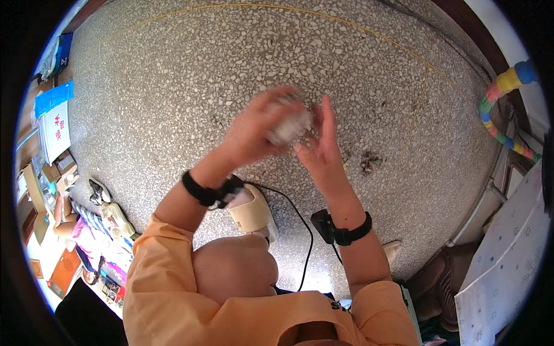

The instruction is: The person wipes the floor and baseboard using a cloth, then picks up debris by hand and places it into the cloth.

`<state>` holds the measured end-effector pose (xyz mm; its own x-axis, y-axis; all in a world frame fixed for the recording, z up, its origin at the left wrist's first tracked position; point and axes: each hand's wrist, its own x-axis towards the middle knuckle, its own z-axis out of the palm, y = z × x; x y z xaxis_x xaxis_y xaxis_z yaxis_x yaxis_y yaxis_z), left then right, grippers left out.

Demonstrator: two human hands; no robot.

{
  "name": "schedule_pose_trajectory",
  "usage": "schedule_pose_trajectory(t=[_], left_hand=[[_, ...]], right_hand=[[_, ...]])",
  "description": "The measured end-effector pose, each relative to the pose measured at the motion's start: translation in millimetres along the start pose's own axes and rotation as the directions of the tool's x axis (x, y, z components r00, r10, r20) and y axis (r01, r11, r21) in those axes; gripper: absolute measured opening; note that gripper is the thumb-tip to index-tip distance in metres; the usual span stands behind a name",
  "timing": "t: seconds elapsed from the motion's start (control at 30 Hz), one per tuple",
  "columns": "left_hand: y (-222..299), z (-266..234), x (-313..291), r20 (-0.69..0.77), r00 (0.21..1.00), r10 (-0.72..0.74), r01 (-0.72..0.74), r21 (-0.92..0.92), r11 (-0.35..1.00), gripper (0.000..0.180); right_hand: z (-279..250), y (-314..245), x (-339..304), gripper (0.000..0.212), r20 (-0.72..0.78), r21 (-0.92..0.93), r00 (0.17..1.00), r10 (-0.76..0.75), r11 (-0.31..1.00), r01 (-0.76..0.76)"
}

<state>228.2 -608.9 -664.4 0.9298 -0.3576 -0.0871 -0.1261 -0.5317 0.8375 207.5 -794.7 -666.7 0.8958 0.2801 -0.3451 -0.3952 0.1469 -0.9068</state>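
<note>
My left hand (257,124) is curled round a small whitish and grey bundle (290,126), held above the speckled stone-chip floor (190,92). Motion smears the bundle, so I cannot make out its kind. Close beside it, on the right, is my right hand (323,147), its fingers and thumb spread apart. Whether its fingertips touch the bundle is too blurred to tell. Each wrist wears a black band with a small box, and a black cable (309,222) hangs between them. To the right of my hands, a little dark heap of scraps (369,163) lies on the floor.
My beige sandal (254,210) stands below my left forearm. At the left are a white box (56,132), shoes (99,191) and another person (95,230). A colourful segmented tube (487,109) and a patterned white cover (499,259) line the right side.
</note>
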Motion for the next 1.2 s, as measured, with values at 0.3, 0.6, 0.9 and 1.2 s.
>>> schedule_pose_trajectory(t=[0.3,0.6,0.9,1.2], left_hand=[[-131.1,-32.5,-99.4,-0.473,0.811,-0.345,0.576,0.541,0.613,0.063],[-13.2,76.0,-40.5,-0.064,0.953,-0.295,0.296,0.008,0.955,0.066],[22.8,3.8,-12.0,-0.054,0.957,-0.286,0.190,-0.626,0.756,0.058],[7.4,-21.8,-19.7,-0.270,0.927,-0.260,0.229,-0.142,0.963,0.024]], right_hand=[[-53.1,19.5,-80.1,0.064,-0.020,-0.489,1.000,0.017,0.872,-0.025],[-6.8,50.5,-82.3,0.061,-0.139,-0.407,0.976,0.167,0.889,-0.210],[-57.7,-25.5,-41.8,0.022,-0.430,0.105,0.902,0.020,0.994,0.028],[-106.2,-98.9,-23.6,0.016,-0.534,0.027,0.781,-0.326,0.916,0.400]])
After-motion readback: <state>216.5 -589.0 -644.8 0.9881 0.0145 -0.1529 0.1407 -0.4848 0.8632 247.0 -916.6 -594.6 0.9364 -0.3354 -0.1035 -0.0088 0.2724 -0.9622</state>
